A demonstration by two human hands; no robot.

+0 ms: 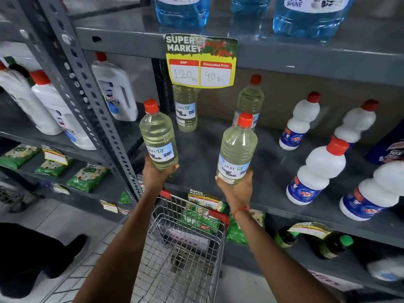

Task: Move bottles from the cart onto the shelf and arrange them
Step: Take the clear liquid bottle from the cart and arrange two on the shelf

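A: Grey shelf [218,149], two yellowish bottles parked at the back, cart [185,248] below us.

B: Yep, we're mid-placing: left hand [156,173] gripping one bottle [158,136], right hand [237,189] another bottle [237,149]. Next, set both upright in front.

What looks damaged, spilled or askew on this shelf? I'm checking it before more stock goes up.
The price tag on the upper shelf edge is worn and peeling along its top, partly hiding a clear bottle behind it. No spills show. The bottles in the left hand and right hand are capped and upright.
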